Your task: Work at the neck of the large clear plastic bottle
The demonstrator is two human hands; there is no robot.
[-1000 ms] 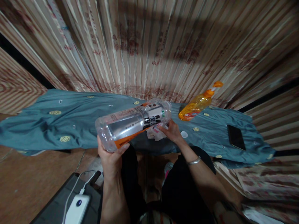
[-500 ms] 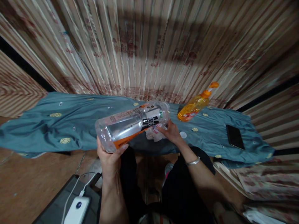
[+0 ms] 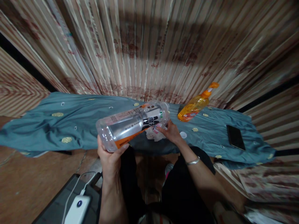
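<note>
A pleated, striped curtain (image 3: 149,56) with reddish printed patterns fills the upper part of the view. Below it, a long counter covered by a teal cloth (image 3: 79,121) with yellow pineapple-like prints runs from side to side. Under the counter is a brown floor (image 3: 30,180), and the person's legs in black (image 3: 184,189) point toward it. At the lower left, a dark box-like surface (image 3: 58,199) carries a white device (image 3: 78,210) with a round dark button and a white cable (image 3: 73,189).

A large clear plastic bottle (image 3: 133,124), its label silver, orange and black, is held tilted above the near middle of the counter, its base toward the left and its neck toward the right. The left hand (image 3: 112,155) cups the base end from below, fingers and thumb spread around it. The right hand (image 3: 171,132) is near the neck, thumb and fingers pinching a crumpled, thin whitish wrapper (image 3: 154,133) just under the bottle.

Right of the bottle stands a yellow-orange pump bottle (image 3: 195,107). Farther right, a black phone (image 3: 235,137) lies flat on the cloth. A small white round cap (image 3: 183,134) lies just beside the right hand, and a silver bracelet (image 3: 193,161) circles the right wrist.
</note>
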